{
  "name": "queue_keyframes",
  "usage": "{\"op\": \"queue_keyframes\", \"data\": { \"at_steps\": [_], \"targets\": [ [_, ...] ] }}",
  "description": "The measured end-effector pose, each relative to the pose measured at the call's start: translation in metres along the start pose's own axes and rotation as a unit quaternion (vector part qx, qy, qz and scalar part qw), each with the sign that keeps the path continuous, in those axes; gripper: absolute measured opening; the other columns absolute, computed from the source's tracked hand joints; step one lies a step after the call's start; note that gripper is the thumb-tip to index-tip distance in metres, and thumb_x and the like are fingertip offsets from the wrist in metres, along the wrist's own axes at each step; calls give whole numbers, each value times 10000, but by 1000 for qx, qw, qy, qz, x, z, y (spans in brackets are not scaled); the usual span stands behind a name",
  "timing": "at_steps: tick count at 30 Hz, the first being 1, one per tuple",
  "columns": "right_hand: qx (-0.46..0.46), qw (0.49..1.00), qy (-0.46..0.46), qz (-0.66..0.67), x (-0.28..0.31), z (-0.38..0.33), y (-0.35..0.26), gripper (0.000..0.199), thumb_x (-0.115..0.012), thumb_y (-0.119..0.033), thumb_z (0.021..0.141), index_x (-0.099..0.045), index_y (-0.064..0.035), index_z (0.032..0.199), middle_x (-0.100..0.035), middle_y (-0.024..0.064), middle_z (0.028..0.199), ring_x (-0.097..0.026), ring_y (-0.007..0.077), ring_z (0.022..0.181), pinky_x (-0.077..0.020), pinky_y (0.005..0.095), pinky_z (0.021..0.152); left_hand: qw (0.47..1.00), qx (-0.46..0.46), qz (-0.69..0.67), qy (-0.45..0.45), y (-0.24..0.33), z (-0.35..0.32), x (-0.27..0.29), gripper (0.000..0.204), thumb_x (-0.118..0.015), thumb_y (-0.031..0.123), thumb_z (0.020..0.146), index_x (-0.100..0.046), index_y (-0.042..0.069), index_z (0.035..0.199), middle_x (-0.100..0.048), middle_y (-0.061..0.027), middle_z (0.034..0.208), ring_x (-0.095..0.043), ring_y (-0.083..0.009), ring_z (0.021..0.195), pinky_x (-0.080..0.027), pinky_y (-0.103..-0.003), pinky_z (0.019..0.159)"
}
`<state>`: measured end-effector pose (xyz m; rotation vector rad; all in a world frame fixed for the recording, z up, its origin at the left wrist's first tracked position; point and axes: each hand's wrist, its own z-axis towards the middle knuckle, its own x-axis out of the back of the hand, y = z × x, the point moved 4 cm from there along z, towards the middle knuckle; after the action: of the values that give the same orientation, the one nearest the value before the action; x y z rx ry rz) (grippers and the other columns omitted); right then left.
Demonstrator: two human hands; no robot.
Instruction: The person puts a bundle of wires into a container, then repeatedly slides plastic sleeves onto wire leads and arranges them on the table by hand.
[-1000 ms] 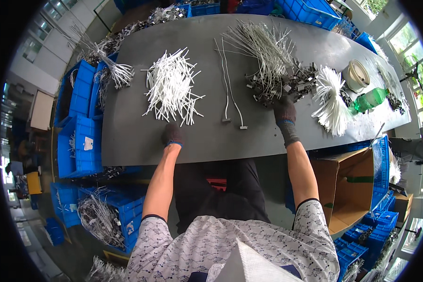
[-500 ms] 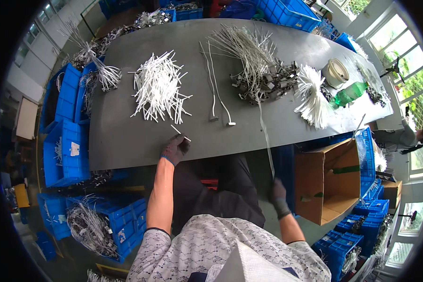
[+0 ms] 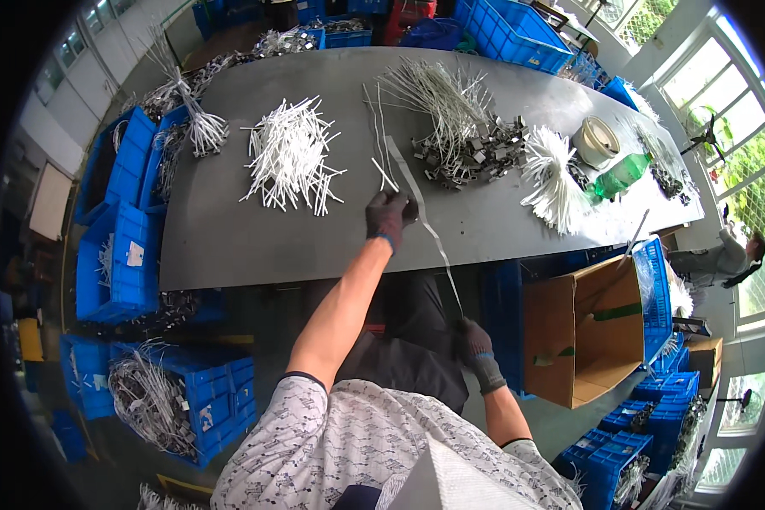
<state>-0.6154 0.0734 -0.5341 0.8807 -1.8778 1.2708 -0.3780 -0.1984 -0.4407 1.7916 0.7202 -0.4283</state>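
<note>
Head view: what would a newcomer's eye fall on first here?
Probably the bright heap of white tubes on the left side of the grey table. Next come the green bottle lying toward the table's right end and the pale strand running from the right hand over the near edge.

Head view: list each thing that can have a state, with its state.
Left hand: fingers curled, holding a white tube
Right hand: closed on the pale cable
Pale cable: extended, blurred
Tube pile: loosely heaped
Green bottle: apparently on its side
Cardboard box: open
Tub: open-topped
</note>
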Motion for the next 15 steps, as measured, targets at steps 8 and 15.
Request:
{"op": "queue_keyframes", "data": {
  "at_steps": [8, 15],
  "targets": [
    [-35, 987, -115, -108, 3, 0, 13, 302, -558, -293, 925, -710, -87, 1085, -715, 204, 1067, -669, 414, 1045, -539, 504, 871, 976, -205, -29, 72, 79, 12, -10, 89, -601, 52, 962, -541, 1, 1004, -680, -133, 830, -662, -201, 627, -609, -353, 614],
    [-70, 985, -133, -89, -16, -10, 32, 311, -546, -295, 936, -715, -87, 1094, -714, 212, 1091, -666, 410, 1071, -533, 499, 897, 996, -69, 54, 6, 69, -5, -17, 114, -626, 102, 980, -576, -1, 974, -686, -128, 835, -712, -233, 704, -624, -368, 661]
  ]
}}
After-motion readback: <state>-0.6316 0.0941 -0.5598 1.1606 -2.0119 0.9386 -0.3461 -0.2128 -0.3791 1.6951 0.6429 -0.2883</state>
